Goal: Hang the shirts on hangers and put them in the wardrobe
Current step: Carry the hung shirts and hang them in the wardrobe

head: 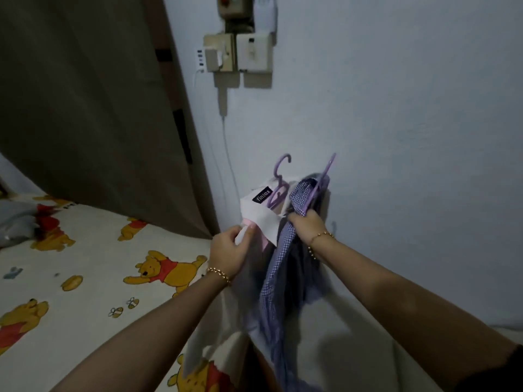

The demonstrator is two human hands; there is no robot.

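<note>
Two shirts on purple plastic hangers are held up in front of a pale wall. My left hand (230, 251) grips the white shirt (261, 215), which has a black label and rides on the left purple hanger (278, 182). My right hand (307, 223) grips the blue checked shirt (278, 275) near its collar, on the right purple hanger (322, 182). The checked shirt hangs down past the bed's edge, with a darker garment behind it. Both hanger hooks point up and are free of any rail. No wardrobe is in view.
A bed with a cartoon-bear sheet (93, 264) fills the lower left. A brown curtain (93, 108) hangs behind it. Switch boxes and a plugged charger (237, 52) sit high on the wall (410, 123), with a cable running down.
</note>
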